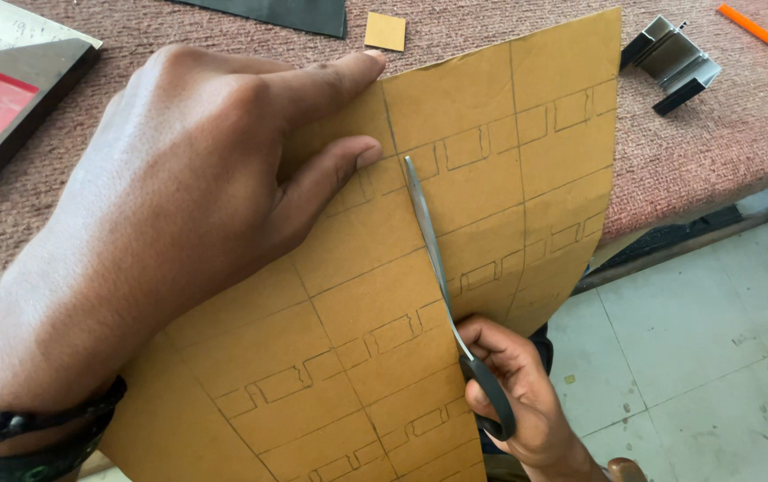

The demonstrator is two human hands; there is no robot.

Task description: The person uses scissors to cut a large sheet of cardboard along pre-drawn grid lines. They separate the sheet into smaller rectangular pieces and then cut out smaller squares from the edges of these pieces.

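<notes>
My left hand (178, 205) grips the left part of a brown cardboard sheet (491, 143), thumb and fingers pressed on its face. The sheet carries pencil-drawn lines and small rectangles. My right hand (513, 393) is shut on black-handled scissors (442, 277) from below. The blades run up across the middle of the sheet along a drawn line, with the tip near my left fingers. A beaded bracelet sits on my left wrist.
A reddish carpeted tabletop (714, 143) lies under the sheet. On it are a red and black square tool (4, 112), a small cardboard square (385, 31), a metal profile piece (672, 61), an orange pencil (763, 36) and a dark sheet (286, 12). Tiled floor (696, 357) shows at right.
</notes>
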